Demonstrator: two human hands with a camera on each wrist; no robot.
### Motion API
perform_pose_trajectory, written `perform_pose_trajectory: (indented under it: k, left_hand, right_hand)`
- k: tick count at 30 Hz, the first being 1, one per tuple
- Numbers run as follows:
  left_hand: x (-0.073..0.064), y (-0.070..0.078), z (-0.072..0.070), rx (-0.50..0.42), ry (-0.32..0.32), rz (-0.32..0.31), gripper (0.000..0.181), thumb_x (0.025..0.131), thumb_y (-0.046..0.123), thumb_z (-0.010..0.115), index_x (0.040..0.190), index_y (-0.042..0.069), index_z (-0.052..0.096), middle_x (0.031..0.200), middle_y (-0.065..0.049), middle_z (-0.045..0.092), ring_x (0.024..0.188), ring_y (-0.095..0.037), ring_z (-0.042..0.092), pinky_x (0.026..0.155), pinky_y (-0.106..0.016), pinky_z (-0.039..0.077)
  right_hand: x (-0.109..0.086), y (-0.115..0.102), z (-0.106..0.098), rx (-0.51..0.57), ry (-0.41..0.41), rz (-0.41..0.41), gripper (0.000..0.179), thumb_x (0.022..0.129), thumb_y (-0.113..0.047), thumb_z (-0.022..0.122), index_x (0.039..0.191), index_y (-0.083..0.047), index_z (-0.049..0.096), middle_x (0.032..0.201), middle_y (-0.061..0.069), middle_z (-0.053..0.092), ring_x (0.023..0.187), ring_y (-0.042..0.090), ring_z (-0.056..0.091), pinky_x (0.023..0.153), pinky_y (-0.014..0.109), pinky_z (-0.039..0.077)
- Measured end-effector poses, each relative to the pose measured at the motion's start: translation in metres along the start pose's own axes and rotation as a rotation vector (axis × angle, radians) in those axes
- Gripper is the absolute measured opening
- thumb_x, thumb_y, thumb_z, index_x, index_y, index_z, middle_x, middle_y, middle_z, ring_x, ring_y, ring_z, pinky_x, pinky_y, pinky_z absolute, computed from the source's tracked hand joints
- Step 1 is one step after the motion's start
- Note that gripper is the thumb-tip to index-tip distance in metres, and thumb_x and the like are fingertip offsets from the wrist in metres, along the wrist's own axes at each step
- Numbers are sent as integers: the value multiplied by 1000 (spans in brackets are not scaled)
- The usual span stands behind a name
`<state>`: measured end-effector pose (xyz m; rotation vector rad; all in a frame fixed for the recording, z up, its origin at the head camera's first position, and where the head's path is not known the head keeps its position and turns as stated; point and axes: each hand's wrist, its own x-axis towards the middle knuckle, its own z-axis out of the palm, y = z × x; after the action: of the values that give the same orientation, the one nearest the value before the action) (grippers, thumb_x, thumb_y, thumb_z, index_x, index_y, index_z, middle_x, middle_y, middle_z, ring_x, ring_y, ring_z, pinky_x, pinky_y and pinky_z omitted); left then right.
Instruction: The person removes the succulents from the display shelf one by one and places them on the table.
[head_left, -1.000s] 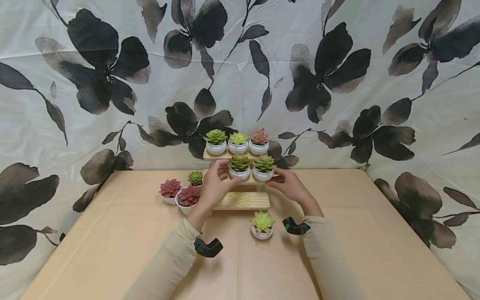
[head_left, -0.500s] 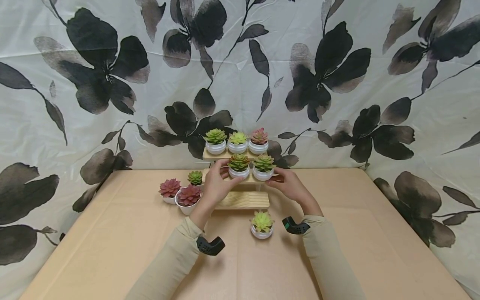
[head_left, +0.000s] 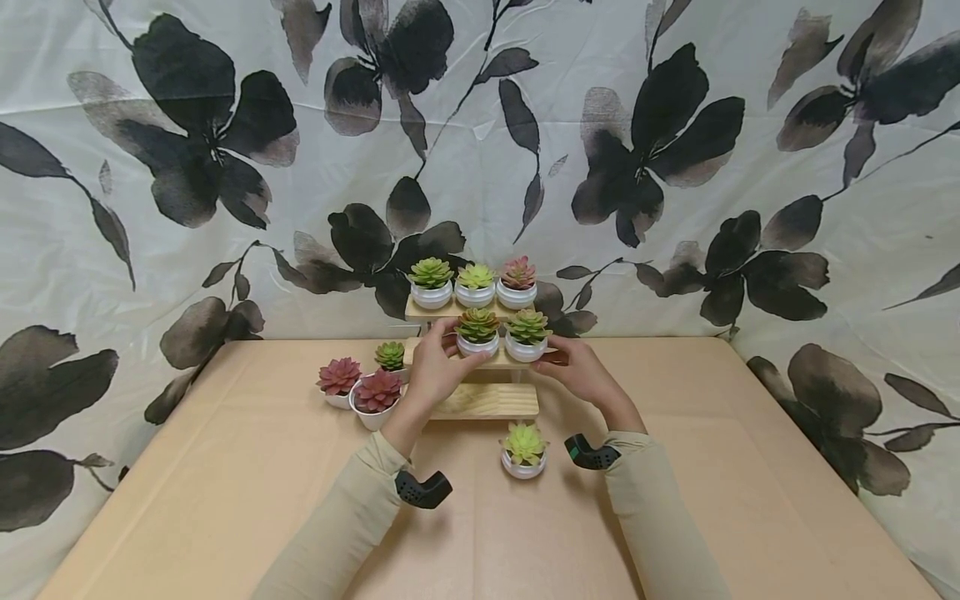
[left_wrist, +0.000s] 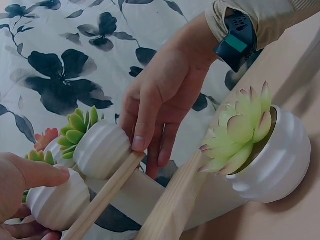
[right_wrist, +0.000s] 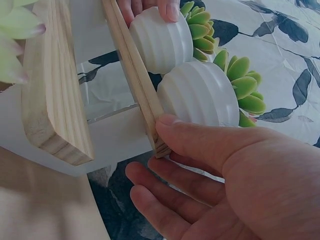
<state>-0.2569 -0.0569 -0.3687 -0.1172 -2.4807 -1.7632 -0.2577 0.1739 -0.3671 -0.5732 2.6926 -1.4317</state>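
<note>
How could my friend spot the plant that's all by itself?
Find the wooden stepped stand on the table. Just in front of its lowest step is a pale yellow-green plant in a white pot. It's the only one neither on the stand nor in the group beside it.

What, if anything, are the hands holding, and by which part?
The left hand holds the left potted succulent on the middle shelf by its white pot. The right hand touches that shelf's end; whether it grips the shelf cannot be told.
</note>
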Motion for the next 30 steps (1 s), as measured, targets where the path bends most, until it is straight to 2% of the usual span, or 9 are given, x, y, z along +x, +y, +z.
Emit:
perform_pose_trajectory:
  k: [5,11,18,26,30]
  left_hand:
    - [2,-1,1,7,0,23,70,78,20,82,137,9,46,134,-14,53,122,-28,58,100,-37,53]
    - [1,0,2,5,0,27,68,78,20,82,135,9,47,132,-13,54,122,-27,58,102,-36,52]
    - [2,-1,2,1,10,50,67,77,17,82,133,8,49,129,-14,57,119,-27,60,99,-35,54]
    - [0,0,2,-14,21,35,67,75,18,84,133,9,51,126,-13,59,114,-26,62,95,-35,56]
    - [0,0,2,-22,17,35,66,74,19,84,131,10,52,124,-11,60,113,-25,63,94,-35,57]
  right_hand:
    - [7,22,2,6,10,4,43,92,-10,65,132,-1,55,130,21,60,116,37,62,99,45,53]
    - [9,30,2,3,10,0,42,90,-12,67,130,-3,57,128,19,61,114,34,63,97,42,55]
    - [10,28,2,6,13,6,41,90,-10,67,130,-4,58,128,18,62,114,34,64,97,43,55]
    - [10,26,3,7,13,9,42,91,-5,64,132,2,54,130,23,59,115,38,62,99,47,53]
    - [4,7,1,-4,6,12,42,91,-1,62,131,6,53,129,27,58,115,41,61,98,48,53]
